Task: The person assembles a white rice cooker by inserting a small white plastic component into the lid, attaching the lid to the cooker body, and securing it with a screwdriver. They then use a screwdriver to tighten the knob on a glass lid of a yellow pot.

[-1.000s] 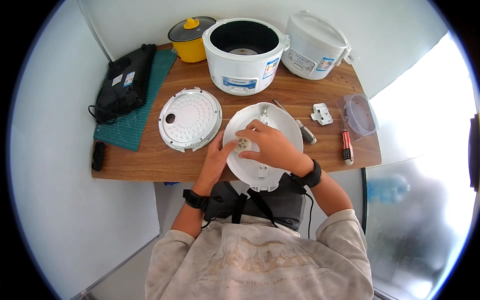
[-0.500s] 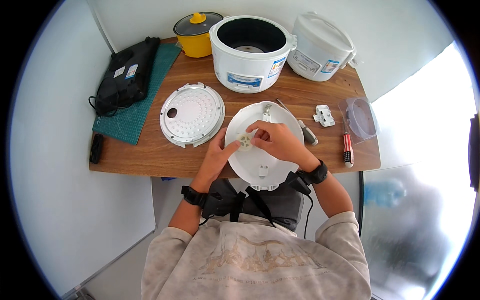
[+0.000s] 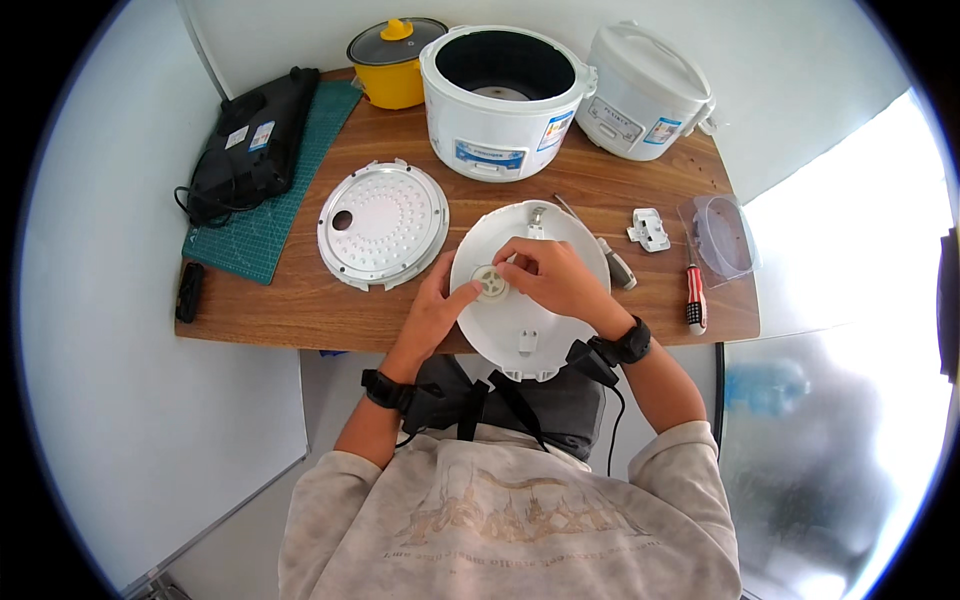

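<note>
1. Round white plastic cooker lid lying flat at near edge of brown wooden table, overhanging it toward the person.
2. Small round grey vent cap seated on lid, left of centre.
3. Left hand resting on lid's left rim, thumb tip touching cap; nothing enclosed.
4. Right hand curled over lid centre, fingertips pinching cap's right edge.
5. Perforated round metal inner plate just left of lid; red-handled screwdriver well right.

A wooden table stands against a plain white wall — far side. Bright daylight floods the right; pale grey floor lies left.
</note>
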Tool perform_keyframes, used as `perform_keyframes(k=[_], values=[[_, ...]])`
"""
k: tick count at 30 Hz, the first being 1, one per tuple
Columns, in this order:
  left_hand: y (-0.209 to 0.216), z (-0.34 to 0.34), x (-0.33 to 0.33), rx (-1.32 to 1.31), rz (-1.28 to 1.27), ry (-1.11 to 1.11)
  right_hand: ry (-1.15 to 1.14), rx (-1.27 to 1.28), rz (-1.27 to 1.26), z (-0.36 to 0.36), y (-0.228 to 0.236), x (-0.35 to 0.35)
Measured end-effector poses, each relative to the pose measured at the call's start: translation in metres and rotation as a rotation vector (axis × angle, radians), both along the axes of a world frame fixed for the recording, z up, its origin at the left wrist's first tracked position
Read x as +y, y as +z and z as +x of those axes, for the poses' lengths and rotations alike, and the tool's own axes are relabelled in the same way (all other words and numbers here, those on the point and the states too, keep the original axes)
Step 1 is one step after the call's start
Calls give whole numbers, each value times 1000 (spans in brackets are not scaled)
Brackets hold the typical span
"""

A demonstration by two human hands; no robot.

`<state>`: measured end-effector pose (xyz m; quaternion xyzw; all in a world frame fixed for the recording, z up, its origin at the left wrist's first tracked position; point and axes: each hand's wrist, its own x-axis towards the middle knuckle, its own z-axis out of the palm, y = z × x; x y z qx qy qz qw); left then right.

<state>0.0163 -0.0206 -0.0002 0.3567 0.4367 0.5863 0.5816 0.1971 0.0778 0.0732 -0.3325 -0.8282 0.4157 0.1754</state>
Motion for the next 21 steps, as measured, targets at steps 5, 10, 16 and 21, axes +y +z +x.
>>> perform_keyframes(k=[5, 10, 16, 21], values=[[1, -1, 0, 4, 9, -14, -45, 20, -80, -2, -2, -1], [2, -3, 1, 25, 7, -40, -51, 18, -107, -3, 1, -1], [4, -3, -1, 39, 20, -46, -36, 25, -102, -7, 4, -1], [1, -3, -2, 42, 30, -35, -1, 9, -140, -10, 5, 3]])
